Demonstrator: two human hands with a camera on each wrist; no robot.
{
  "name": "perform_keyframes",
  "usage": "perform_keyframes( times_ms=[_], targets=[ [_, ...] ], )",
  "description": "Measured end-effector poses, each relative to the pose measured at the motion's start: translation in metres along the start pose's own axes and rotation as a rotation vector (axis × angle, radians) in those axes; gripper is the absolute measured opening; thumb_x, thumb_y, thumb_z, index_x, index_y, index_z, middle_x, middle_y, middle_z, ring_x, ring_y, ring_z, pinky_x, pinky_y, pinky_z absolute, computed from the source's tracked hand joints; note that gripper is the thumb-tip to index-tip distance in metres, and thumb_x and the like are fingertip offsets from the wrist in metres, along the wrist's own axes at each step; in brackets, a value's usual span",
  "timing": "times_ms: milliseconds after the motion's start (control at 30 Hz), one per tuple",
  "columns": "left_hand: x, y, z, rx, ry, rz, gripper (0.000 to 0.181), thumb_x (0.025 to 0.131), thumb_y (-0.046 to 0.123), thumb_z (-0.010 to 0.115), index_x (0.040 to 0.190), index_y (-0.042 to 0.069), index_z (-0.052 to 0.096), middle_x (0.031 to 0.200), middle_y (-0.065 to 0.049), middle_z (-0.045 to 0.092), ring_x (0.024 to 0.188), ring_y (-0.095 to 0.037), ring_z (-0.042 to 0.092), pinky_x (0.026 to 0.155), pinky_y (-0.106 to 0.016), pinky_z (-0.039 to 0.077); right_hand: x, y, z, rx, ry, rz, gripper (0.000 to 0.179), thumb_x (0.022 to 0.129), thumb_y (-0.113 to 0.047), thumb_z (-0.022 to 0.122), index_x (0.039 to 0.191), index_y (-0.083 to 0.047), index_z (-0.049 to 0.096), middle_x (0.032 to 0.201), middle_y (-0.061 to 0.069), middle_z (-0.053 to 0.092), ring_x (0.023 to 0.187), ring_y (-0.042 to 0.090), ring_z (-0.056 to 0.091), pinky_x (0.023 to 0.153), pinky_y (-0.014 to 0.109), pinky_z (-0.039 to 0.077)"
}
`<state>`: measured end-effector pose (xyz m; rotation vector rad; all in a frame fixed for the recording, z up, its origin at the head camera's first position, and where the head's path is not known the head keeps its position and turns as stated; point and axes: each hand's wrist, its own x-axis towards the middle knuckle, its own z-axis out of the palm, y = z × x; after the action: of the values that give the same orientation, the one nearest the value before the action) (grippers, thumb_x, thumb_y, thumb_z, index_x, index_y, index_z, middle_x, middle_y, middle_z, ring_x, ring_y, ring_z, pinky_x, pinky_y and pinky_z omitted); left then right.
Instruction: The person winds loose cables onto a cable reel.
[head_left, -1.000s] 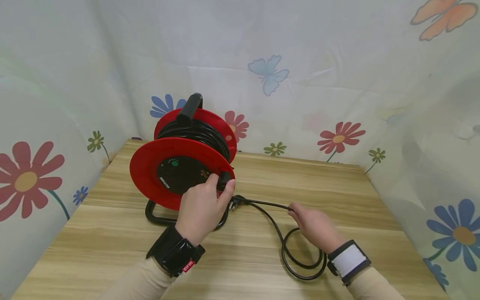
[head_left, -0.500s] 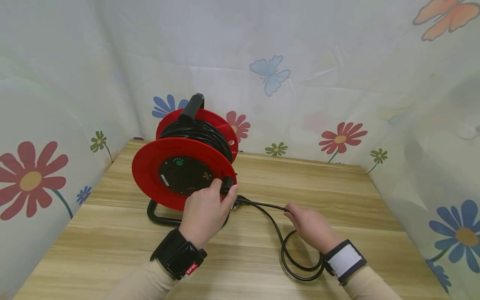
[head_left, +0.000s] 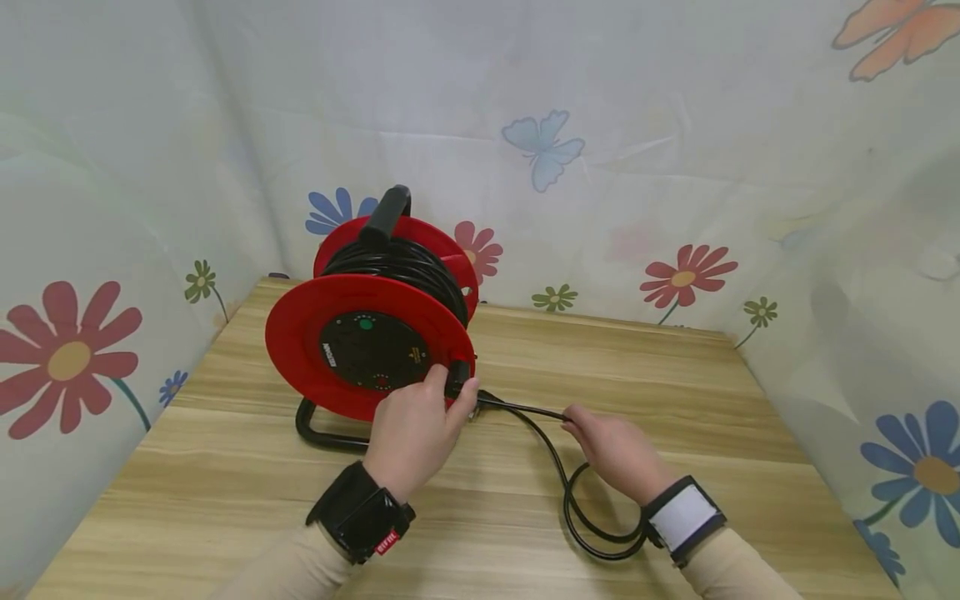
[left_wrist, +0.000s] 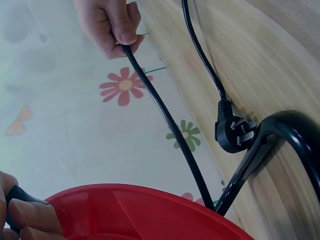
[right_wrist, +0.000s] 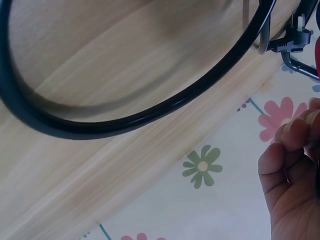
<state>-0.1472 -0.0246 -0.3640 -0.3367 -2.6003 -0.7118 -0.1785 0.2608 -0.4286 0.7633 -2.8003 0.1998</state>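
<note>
In the head view, a red cable reel is standing towards the left side of the wooden table, its bright round flanges flanking thick coils of glossy black cord. A dark panel with a green spot is filling the middle of the front flange, a black carry handle is topping it, and a bent tube stand is supporting it. The left hand is gripping the black knob at the flange's edge, fingers and thumb closing round it. The right hand is pinching the cable near the reel, with slack looping below. In the left wrist view, the cable is running straight from the right hand's pinch towards the red flange, while a black plug is lying beside the stand. In the right wrist view, the right fingers are curling together; what they are clamping is not showing clearly there.
</note>
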Motion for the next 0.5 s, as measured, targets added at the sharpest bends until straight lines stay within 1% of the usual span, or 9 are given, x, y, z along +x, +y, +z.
perform_keyframes(
  times_ms=[200, 500],
  targets=[
    [-0.004, -0.003, 0.006, -0.001, -0.013, -0.004, 0.04, 0.094, 0.045, 0.052, 0.08, 0.008, 0.057, 0.048, 0.002, 0.045, 0.041, -0.012, 0.04, 0.039, -0.025, 0.031, 0.006, -0.006, 0.0, -0.01, 0.027, -0.041, 0.005, 0.096, -0.02, 0.056, 0.098, -0.015, 0.056, 0.057, -0.012, 0.05, 0.046, 0.001, 0.039, 0.042, 0.022, 0.036],
    [-0.012, -0.009, 0.015, -0.025, -0.061, -0.053, 0.042, 0.094, 0.048, 0.05, 0.079, 0.009, 0.055, 0.048, 0.002, 0.045, 0.041, -0.013, 0.041, 0.039, -0.025, 0.03, 0.015, -0.017, 0.003, -0.009, 0.022, -0.05, 0.004, 0.096, -0.02, 0.056, 0.094, -0.016, 0.055, 0.057, -0.012, 0.051, 0.048, 0.002, 0.041, 0.044, 0.025, 0.039]
  ],
)
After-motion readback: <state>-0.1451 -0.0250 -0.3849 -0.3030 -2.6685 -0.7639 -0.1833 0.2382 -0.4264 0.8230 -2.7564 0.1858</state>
